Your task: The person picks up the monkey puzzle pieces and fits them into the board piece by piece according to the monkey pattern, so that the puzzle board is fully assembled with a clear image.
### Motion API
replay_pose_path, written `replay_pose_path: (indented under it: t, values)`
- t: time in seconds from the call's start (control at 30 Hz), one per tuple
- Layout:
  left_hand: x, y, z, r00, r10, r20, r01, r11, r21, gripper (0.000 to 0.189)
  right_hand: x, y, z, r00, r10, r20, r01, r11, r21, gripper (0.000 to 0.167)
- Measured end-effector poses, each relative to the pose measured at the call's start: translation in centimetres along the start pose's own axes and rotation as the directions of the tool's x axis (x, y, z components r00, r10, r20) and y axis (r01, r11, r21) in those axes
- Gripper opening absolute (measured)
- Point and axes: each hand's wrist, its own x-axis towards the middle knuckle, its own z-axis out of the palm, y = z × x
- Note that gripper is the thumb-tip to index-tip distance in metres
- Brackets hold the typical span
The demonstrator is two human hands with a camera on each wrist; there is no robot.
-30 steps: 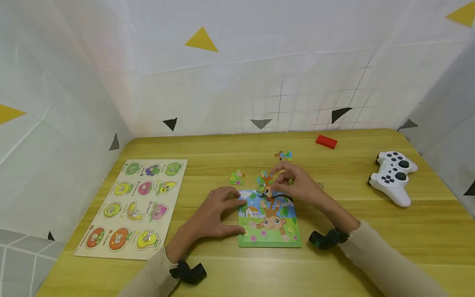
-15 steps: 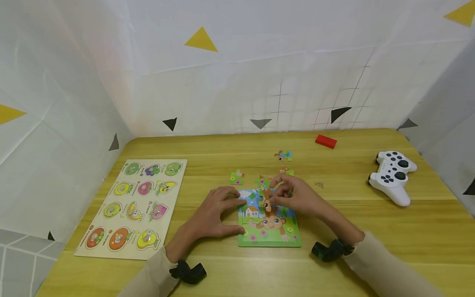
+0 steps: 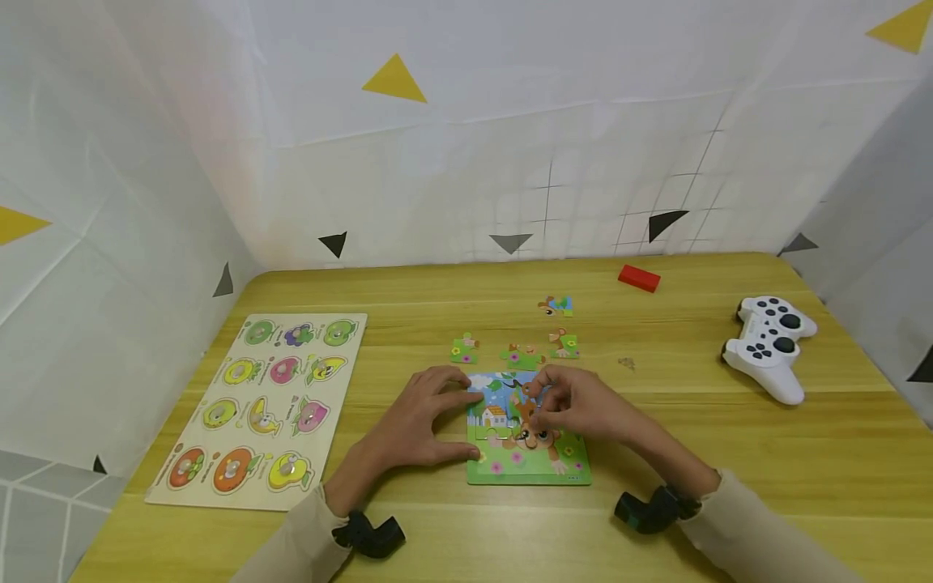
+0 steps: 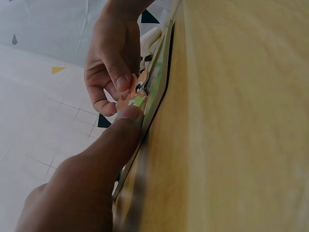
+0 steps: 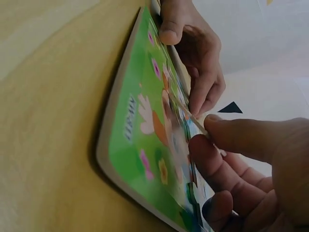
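A square monkey jigsaw board (image 3: 503,476) lies on the wooden table, part of its picture filled by pieces. My right hand (image 3: 594,409) pinches a puzzle piece (image 4: 139,88) with a brown monkey's eye on it between thumb and fingers. In the right wrist view the puzzle piece (image 5: 186,112) is tilted, one end close over the board. My left hand (image 3: 419,417) rests at the board's left edge, thumb and fingers spread and relaxed. Its thumb (image 4: 128,118) touches the rim. Part of the board's upper right is hidden by my right hand.
Several loose puzzle pieces lie behind the board, among them a green flowered piece (image 3: 464,350) and a brown-and-blue piece (image 3: 556,307). A fruit peg board (image 3: 335,405) lies to the left. A red block (image 3: 639,278) and a white game controller (image 3: 773,348) lie to the right.
My right hand has brought the pinched piece down from the board's back edge to over the monkey picture, uncovering loose pieces behind. My left hand has stayed in place.
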Motion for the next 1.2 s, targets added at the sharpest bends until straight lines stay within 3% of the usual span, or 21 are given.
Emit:
replay_pose_path:
  t: [0.37, 0.57, 0.93, 1.03, 1.2]
  values:
    - [0.0, 0.0, 0.0, 1.000, -0.002, 0.005, 0.002, 1.000, 0.000, 0.072, -0.3, -0.4, 1.0, 0.994, 0.027, -0.102, -0.047, 0.979, -0.197, 0.028]
    - [0.0, 0.0, 0.0, 1.000, -0.002, 0.000, 0.002, 1.000, 0.002, 0.071, -0.5, -0.8, 1.4, 0.989, -0.059, -0.133, 0.007, 0.933, -0.359, 0.023]
    - [0.0, -0.1, 0.1, 1.000, 0.010, -0.013, -0.010, 1.000, 0.000, 0.071, 0.0, -0.4, 1.3, 0.963, -0.224, -0.149, 0.115, 0.843, -0.525, 0.018]
    - [0.0, -0.2, 0.1, 1.000, 0.010, -0.010, -0.010, 1.000, 0.003, 0.072, 0.0, -0.2, 1.3, 0.964, -0.240, -0.115, 0.137, 0.818, -0.558, 0.021]
    - [-0.1, -0.3, 0.2, 1.000, 0.016, -0.013, -0.016, 1.000, 0.018, 0.071, 0.1, 0.0, 1.4, 0.972, -0.214, -0.093, 0.121, 0.804, -0.582, 0.026]
